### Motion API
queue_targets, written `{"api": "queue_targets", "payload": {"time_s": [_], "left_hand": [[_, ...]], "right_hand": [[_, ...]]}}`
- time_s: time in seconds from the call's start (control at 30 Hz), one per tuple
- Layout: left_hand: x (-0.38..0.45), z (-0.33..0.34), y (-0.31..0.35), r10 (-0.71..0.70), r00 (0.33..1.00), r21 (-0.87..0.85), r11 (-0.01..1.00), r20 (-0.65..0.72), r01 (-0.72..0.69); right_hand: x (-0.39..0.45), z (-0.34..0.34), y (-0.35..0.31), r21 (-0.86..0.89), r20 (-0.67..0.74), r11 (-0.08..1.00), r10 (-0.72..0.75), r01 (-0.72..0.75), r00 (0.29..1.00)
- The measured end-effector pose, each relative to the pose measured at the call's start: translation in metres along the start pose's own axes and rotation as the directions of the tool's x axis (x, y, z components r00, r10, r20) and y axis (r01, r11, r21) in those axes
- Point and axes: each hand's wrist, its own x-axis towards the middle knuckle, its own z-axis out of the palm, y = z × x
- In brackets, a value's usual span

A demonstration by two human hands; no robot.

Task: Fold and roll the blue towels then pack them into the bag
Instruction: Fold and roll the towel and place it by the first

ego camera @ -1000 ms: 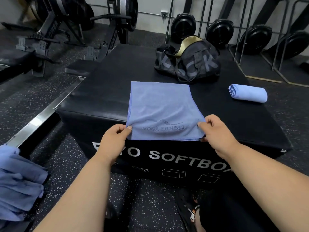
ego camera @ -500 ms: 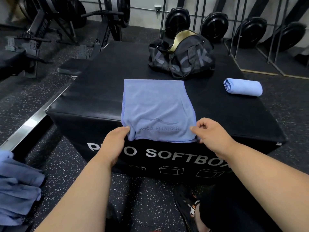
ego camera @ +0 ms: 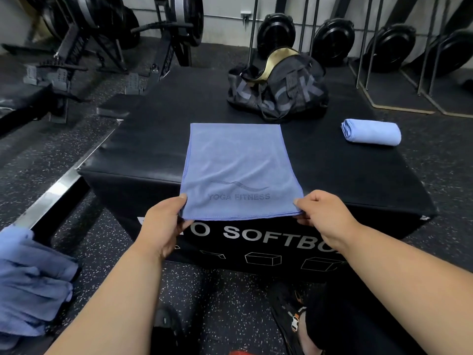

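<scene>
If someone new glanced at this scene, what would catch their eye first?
The flat blue towel on the black soft box, its near corners pinched by the left hand and right hand. Behind it sits the dark bag, with a rolled towel to its right.

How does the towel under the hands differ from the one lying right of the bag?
The flat towel is spread in a folded rectangle; the rolled towel is a tight cylinder. The left hand and right hand pinch the flat towel's near corners; nothing touches the rolled towel. Both are light blue and lie on the black soft box.
</scene>
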Motion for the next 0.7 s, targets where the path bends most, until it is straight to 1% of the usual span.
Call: {"api": "queue_targets", "payload": {"time_s": [0.1, 0.23, 0.33, 0.4, 0.47, 0.53, 0.63, 0.7], "left_hand": [[-0.010, 0.001, -0.002, 0.019, 1.000, -0.003, 1.000, 0.017, -0.019], [-0.018, -0.004, -0.008, 0.024, 0.999, 0.048, 0.999, 0.025, -0.025], [-0.026, -0.002, -0.011, 0.019, 0.999, 0.035, 0.999, -0.045, -0.018], [-0.031, 0.001, -0.008, 0.014, 0.997, -0.020, 1.000, -0.079, -0.016], [-0.035, 0.003, -0.003, -0.021, 0.994, -0.137, 0.991, -0.111, 0.006], [-0.040, 0.004, 0.002, -0.050, 0.987, -0.228, 0.974, -0.150, 0.015], [-0.048, 0.007, 0.010, -0.049, 0.992, -0.318, 0.948, -0.114, 0.010], [-0.056, 0.012, 0.016, -0.029, 0.995, -0.333, 0.943, -0.099, -0.005]], "right_hand": [[-0.005, -0.001, -0.002, 0.081, -0.004, 0.996, 0.037, -0.036, 0.999], [-0.007, -0.003, -0.002, 0.141, 0.020, 0.985, 0.098, -0.100, 0.995], [-0.009, -0.004, -0.002, 0.148, 0.050, 0.982, 0.108, -0.114, 0.993], [-0.012, -0.005, -0.003, 0.173, 0.062, 0.980, 0.093, -0.103, 0.994], [-0.016, -0.007, -0.006, 0.197, 0.063, 0.978, 0.056, -0.067, 0.996], [-0.020, -0.010, -0.010, 0.190, 0.075, 0.982, -0.015, 0.001, 0.997], [-0.030, -0.012, -0.017, 0.163, 0.125, 0.980, -0.136, 0.115, 0.983], [-0.037, -0.011, -0.022, 0.127, 0.153, 0.973, -0.211, 0.192, 0.965]]}}
